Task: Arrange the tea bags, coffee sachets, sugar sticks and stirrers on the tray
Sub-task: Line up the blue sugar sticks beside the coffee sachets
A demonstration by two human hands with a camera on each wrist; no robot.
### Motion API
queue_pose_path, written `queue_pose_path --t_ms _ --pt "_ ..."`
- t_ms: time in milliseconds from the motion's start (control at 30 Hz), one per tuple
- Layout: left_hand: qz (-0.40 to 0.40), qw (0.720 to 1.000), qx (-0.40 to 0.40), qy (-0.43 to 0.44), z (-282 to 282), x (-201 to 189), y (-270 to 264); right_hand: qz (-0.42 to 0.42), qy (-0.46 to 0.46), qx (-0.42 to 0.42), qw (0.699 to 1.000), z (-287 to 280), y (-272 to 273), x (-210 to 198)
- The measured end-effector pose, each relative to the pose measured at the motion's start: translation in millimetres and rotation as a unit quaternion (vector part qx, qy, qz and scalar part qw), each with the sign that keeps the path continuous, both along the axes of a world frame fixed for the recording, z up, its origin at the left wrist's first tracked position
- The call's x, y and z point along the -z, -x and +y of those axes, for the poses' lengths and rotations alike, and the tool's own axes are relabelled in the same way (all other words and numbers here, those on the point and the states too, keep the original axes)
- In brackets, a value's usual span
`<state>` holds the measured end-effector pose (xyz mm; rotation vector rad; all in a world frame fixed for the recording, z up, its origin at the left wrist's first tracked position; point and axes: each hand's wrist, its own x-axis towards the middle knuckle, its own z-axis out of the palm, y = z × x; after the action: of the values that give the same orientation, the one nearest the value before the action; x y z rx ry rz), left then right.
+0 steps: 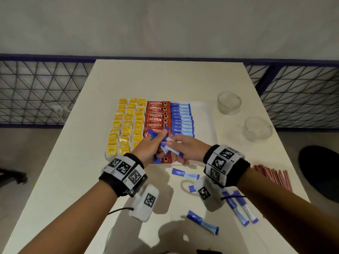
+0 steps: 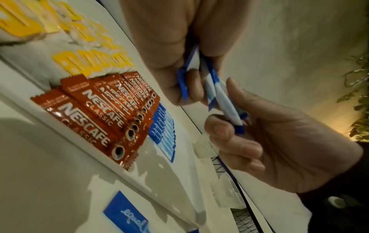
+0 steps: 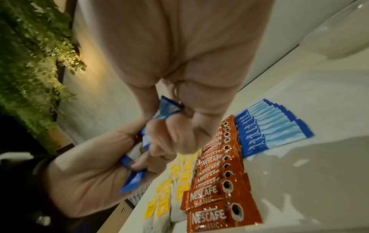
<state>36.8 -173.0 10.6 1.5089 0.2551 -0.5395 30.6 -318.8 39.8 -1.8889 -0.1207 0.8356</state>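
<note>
We hold a small bundle of sugar sticks (image 1: 166,143) between both hands, over the near end of the tray (image 1: 203,114). Our left hand (image 1: 146,149) has its fingers (image 2: 191,85) curled round the bundle, and our right hand (image 1: 185,149) pinches one stick at its end, thumb against forefinger, as the left wrist view shows.

The relation that matters: the row of sugar sticks already laid (image 1: 181,120) lies ahead of our fingers and slightly to the right, beside the coffee sachets (image 1: 156,116), each stick with its long axis running across the tray, left to right. The bundle in our hands lies slantwise to that. Our right hand is the nearer to the row's near end, so we judge it should draw one stick out, turn it crosswise and set it there. More sugar sticks lie loose on the desk (image 1: 73,180) nearer to us, and the stirrers (image 1: 273,177) lie by our right wrist.
</note>
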Motion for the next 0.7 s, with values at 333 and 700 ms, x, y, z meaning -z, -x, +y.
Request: queue_pose_path --t_ms 333,700 --pt "-0.020 0.997 0.061 -0.053 28 8 -15 -0.068 0.044 0.073 0.994 9 -16 16" --pt "0.013 0.995 0.085 -0.042 39 19 -27 0.017 0.002 0.162 0.987 -7 -16 17"
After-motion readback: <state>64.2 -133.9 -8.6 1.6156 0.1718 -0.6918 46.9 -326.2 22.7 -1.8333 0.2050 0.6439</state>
